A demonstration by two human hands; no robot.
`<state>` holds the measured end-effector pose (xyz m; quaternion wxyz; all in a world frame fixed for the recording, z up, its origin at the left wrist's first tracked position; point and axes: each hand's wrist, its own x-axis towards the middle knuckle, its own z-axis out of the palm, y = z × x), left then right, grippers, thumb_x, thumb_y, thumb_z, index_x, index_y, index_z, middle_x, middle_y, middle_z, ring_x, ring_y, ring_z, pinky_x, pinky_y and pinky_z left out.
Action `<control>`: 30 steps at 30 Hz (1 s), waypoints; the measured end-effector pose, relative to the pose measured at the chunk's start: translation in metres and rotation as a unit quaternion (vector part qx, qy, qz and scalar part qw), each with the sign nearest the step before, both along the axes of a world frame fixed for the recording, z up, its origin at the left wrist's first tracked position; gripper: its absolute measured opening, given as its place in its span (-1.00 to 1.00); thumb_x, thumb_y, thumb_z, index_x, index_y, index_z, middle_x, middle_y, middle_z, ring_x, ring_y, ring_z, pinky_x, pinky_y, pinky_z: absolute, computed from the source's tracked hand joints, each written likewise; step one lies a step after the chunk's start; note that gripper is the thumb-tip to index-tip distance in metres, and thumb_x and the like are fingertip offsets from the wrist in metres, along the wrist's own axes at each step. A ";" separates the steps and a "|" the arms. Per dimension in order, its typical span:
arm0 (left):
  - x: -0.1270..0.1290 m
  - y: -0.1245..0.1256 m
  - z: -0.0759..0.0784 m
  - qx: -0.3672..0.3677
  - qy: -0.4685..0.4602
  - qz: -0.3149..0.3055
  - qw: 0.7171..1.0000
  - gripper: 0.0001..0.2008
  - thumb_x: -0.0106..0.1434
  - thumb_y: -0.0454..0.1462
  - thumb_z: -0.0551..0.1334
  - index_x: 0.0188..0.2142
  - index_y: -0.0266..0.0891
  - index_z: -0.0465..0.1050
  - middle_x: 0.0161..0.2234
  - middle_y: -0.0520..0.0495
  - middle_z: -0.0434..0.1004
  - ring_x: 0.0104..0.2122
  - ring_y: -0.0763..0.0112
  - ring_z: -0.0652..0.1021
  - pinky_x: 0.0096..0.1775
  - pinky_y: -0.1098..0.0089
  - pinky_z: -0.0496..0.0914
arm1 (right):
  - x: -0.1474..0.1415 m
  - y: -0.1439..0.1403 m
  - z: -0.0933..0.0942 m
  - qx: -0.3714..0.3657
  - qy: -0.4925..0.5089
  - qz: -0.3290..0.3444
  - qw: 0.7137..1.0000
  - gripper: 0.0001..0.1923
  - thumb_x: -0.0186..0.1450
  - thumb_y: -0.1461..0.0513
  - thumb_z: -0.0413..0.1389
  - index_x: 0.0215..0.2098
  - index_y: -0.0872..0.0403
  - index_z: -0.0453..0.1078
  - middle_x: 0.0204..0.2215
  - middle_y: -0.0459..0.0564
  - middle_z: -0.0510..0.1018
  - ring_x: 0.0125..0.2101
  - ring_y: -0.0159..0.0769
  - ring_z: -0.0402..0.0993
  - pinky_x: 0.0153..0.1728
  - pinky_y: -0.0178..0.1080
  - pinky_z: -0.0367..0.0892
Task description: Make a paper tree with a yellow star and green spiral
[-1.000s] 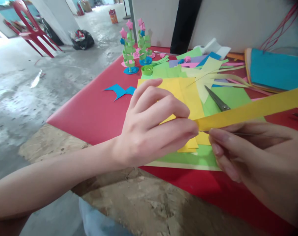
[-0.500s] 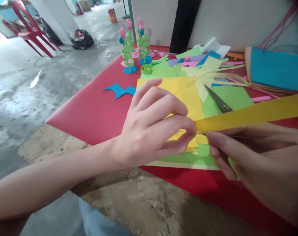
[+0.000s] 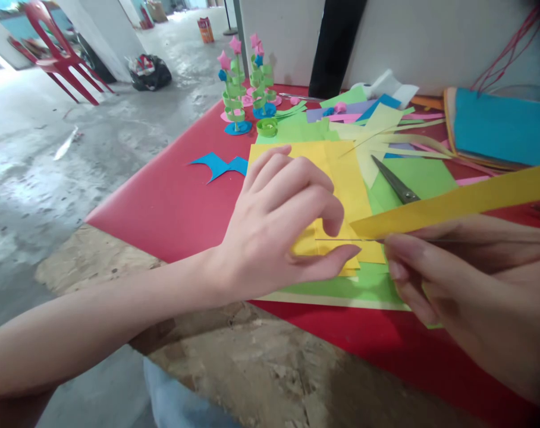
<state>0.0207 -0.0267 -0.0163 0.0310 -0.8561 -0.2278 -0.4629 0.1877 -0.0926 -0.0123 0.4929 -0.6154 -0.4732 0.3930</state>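
Outward to the left, red plastic chairs [image 3: 51, 53] stand on the bare concrete floor [image 3: 74, 154], well apart from the work. Nearer, two green paper spiral trees topped with pink stars [image 3: 247, 83] stand upright at the far left corner of the red-covered surface [image 3: 172, 196], with a blue cut paper scrap [image 3: 216, 165] lying flat between them and the person.

The left hand [image 3: 274, 238] hovers over a stack of yellow paper sheets [image 3: 341, 178], its fingers [image 3: 297, 178] loosely curled and parted, thumb tip close to a thin metal needle-like rod [image 3: 345, 240] but pinching nothing that can be seen. The rod points left from the right hand [image 3: 475, 297], whose fingers are pressed together around its other end. A long orange-yellow paper strip [image 3: 452, 205] slants up to the right just above that hand; its left end hangs free beside the rod, and whether the right hand also grips it cannot be told.

Dark metal scissors [image 3: 395, 181] lie on green paper sheets [image 3: 413, 175] behind the strip, and a pile of blue paper [image 3: 502, 128] rests at the far right.

With its tip unsupported, the strip could droop or slip off the rod, and the rod's point sits near the left thumb, so a quick move might prick it.
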 end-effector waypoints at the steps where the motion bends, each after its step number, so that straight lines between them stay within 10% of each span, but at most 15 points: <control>1: 0.001 -0.001 0.000 -0.036 -0.001 -0.002 0.999 -0.81 0.00 -0.19 0.29 -0.52 -0.20 0.30 -0.49 0.01 0.37 -0.42 0.40 0.41 -0.17 0.19 0.34 | -0.002 0.002 0.002 -0.003 0.010 -0.006 1.000 -0.87 -0.07 0.14 0.29 -0.64 -0.05 0.43 -0.76 -0.19 0.44 -0.85 -0.46 0.26 -0.90 -0.47 0.17; 10: 0.003 -0.008 -0.004 -0.194 -0.056 -0.083 0.976 -0.93 0.02 -0.33 0.30 -0.51 -0.21 0.41 -0.49 0.05 0.49 -0.48 0.50 0.47 -0.16 0.26 0.36 | 0.002 0.008 0.001 -0.043 0.131 0.062 0.989 -0.87 -0.06 0.18 0.29 -0.66 0.00 0.43 -0.81 -0.21 0.41 -0.92 -0.54 0.18 -0.90 -0.52 0.13; 30: 0.004 -0.011 0.000 -0.173 -0.059 -0.065 0.981 -0.92 0.05 -0.34 0.29 -0.49 -0.21 0.39 -0.52 0.10 0.42 -0.48 0.56 0.44 -0.24 0.37 0.38 | 0.010 0.011 -0.003 -0.145 0.267 0.157 0.940 -0.93 0.03 0.21 0.24 -0.57 -0.05 0.44 -0.70 -0.24 0.44 -0.86 -0.60 0.17 -0.86 -0.55 0.14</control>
